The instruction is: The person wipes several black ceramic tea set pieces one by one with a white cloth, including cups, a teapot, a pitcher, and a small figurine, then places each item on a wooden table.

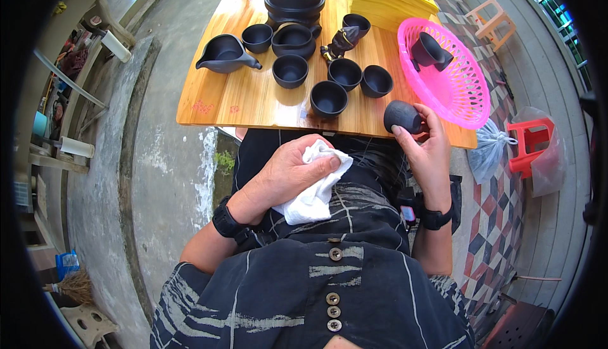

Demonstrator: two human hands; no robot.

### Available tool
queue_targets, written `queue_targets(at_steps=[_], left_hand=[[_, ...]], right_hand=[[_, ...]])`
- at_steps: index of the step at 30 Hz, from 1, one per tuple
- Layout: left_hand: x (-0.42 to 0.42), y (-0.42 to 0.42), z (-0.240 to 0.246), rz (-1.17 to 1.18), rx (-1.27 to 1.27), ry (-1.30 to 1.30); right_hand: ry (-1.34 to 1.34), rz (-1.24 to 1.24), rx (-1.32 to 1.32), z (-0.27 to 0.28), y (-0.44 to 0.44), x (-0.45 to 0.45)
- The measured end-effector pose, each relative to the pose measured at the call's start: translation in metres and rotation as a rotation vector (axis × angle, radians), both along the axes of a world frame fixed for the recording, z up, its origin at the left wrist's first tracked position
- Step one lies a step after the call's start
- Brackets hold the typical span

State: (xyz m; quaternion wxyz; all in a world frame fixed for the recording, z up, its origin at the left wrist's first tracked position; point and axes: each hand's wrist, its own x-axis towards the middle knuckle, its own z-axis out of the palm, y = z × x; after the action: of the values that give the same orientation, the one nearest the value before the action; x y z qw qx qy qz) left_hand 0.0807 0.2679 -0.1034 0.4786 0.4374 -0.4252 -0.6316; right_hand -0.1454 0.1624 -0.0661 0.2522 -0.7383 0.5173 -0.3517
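Note:
My left hand grips a crumpled white cloth above my lap. At the table's front edge, my right hand pinches a small black teacup, tilted on its side, between thumb and fingers. Several matching black cups stand upright on the wooden table, the nearest being one cup left of my right hand. Behind them sit a black pouring jug, a round black pot and a small dark figurine with gold trim.
A pink plastic basket at the table's right edge holds black cups. Stacked black ware and piled yellow paper stand farther back. On the floor at right are a tied plastic bag and a red stool.

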Motion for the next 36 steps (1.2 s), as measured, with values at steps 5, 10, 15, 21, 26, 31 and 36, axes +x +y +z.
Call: queue_targets(at_steps=[5,10,15,21,26,31,36], left_hand=[[-0.001,0.001,0.001,-0.006,0.022,0.011],[0.001,0.002,0.003,-0.001,0.0,-0.016],[-0.001,0.002,0.003,-0.01,0.051,0.031],[-0.002,0.003,0.004,-0.016,0.042,0.007],[0.001,0.003,0.0,-0.011,0.013,0.021],[0.001,0.004,-0.005,-0.014,0.011,0.023],[0.002,0.003,-0.006,-0.012,-0.016,0.035]], right_hand=[[0.19,0.006,-0.152,-0.011,-0.017,0.003],[0.201,-0.051,-0.206,-0.014,-0.017,0.01],[-0.063,0.001,-0.119,0.017,-0.011,0.002],[0.319,0.007,-0.309,0.063,-0.074,-0.004],[0.565,0.063,-0.242,0.059,-0.123,-0.007],[0.532,0.122,-0.153,0.037,-0.147,-0.008],[0.584,0.102,-0.19,0.025,-0.157,-0.011]])
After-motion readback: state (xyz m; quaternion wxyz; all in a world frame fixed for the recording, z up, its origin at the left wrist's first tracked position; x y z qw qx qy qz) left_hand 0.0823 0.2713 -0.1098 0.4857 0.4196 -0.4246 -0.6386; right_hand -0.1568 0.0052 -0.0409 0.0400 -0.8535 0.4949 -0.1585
